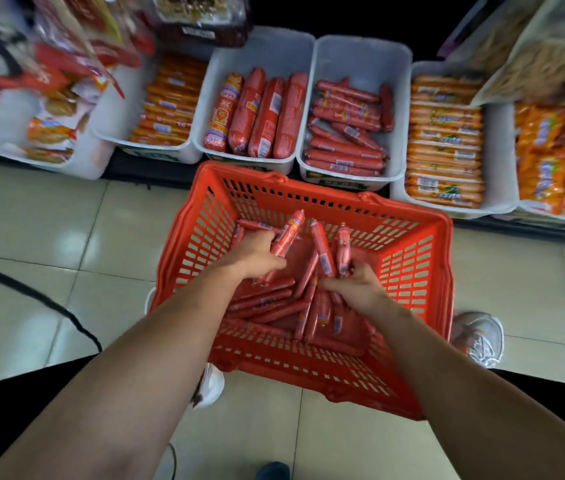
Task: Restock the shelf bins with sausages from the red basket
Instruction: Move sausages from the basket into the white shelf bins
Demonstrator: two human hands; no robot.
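A red basket (pixel 412 258) stands on the floor in front of me, with several thin red sausages (pixel 267 306) lying loose in its bottom. My left hand (pixel 256 252) is inside it, closed around a small bunch of sausages (pixel 286 237) that point up and away. My right hand (pixel 357 284) is also in the basket, gripping a few sausages (pixel 333 251) held upright. Behind the basket a white shelf bin (pixel 364 53) is partly filled with the same thin red sausages (pixel 346 133).
More white bins line the low shelf: thick red sausages (pixel 260 116) left of centre, orange packs (pixel 166 105) further left, orange packs (pixel 443 140) to the right. Snack bags hang at the upper corners. A black cable (pixel 49 303) crosses the tiled floor on the left. White shoes flank the basket.
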